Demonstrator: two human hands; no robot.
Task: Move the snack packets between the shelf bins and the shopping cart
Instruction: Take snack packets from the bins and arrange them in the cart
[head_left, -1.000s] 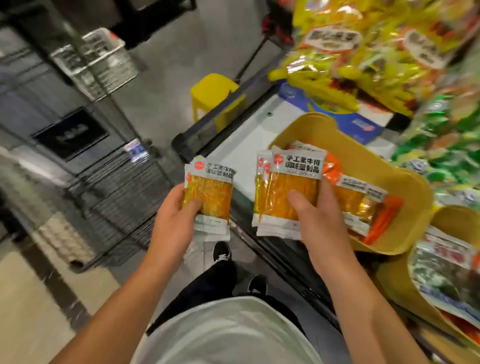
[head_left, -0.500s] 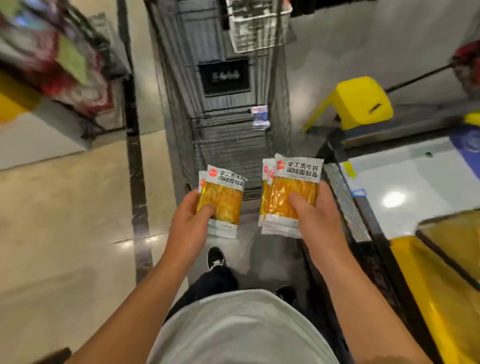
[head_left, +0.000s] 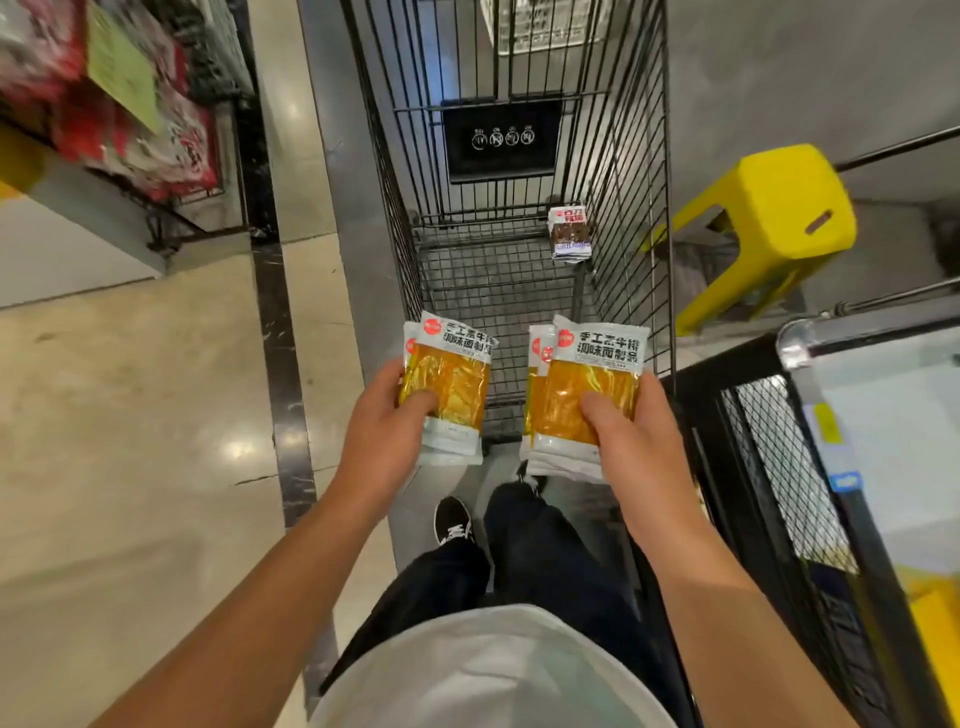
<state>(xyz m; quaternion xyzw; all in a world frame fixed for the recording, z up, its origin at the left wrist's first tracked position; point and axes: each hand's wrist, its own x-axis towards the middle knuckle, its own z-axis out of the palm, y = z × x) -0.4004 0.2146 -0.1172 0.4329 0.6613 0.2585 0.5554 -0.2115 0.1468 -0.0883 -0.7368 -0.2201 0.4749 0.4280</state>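
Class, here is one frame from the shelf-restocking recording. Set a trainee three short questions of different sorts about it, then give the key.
1. True or false: the left hand holds nothing.
2. Which lies inside the shopping cart? A) the yellow stool B) a dark brown packet C) a shoe
3. Fill in: the right hand grips a stack of orange ____.

Key:
1. False; it grips orange snack packets.
2. B, resting on the basket floor by the right wall.
3. Snack packets, held above the cart's near end.
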